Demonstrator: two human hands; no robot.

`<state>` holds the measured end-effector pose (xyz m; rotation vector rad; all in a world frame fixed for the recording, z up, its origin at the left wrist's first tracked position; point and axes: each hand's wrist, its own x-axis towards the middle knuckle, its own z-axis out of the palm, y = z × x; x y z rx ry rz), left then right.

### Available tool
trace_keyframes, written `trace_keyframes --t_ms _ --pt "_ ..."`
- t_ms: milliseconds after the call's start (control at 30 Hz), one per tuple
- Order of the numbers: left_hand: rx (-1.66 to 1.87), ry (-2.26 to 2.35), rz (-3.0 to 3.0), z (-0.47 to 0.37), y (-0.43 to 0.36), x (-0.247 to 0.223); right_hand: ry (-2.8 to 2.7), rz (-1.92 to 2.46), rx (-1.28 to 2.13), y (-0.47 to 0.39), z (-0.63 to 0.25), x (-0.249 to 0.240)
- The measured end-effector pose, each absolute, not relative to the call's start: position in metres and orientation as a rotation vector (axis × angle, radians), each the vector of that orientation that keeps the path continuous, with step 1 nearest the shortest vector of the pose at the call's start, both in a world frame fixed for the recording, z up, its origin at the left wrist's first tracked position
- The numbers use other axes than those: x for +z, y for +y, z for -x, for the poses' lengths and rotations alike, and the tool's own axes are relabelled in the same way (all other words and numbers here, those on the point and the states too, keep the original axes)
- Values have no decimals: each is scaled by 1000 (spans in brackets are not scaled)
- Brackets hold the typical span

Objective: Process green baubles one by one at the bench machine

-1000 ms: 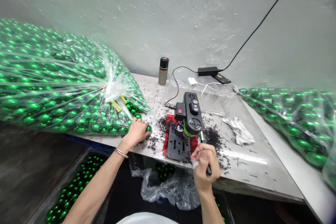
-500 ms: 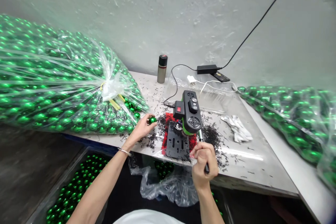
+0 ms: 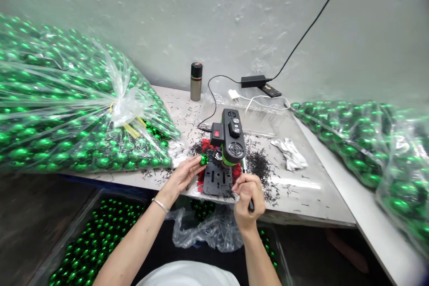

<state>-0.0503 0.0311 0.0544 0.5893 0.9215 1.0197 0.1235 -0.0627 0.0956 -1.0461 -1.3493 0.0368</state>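
Between the fingertips of my left hand (image 3: 185,173) is a shiny green ball (image 3: 204,159), close to the left side of a small bench drill press (image 3: 233,136). The machine has a black head with a red switch and a slotted black base plate (image 3: 218,182) on red material. My right hand (image 3: 250,196) is wrapped round the machine's lever handle (image 3: 251,205), whose metal rod runs up to the head. Black shavings (image 3: 258,165) lie around the base on both sides. The spot beneath the head is partly hidden.
A large clear bag of green balls (image 3: 67,111) fills the left; another bag (image 3: 362,143) lies right. Behind stand a bottle (image 3: 196,81), a power adapter (image 3: 254,81) and a clear plastic tray (image 3: 264,120). White gloves (image 3: 290,153) lie right. Below is a bin of balls (image 3: 97,237).
My left hand has carried the green ball rightward from beside the bag to the machine's side. My right hand keeps its grip on the lever. The view has shifted slightly.
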Motion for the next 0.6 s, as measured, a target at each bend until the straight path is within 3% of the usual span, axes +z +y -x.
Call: trace_keyframes --t_ms 133,400,600 --pt "977 968 -661 28 22 45 -1369 1055 21 -63 -123 99" --pt "1049 1160 -1560 15 6 31 -1406 1051 -3 -64 -122 104" --pt "1084 1192 -1891 9 4 20 -1422 1057 1 -65 -123 103"
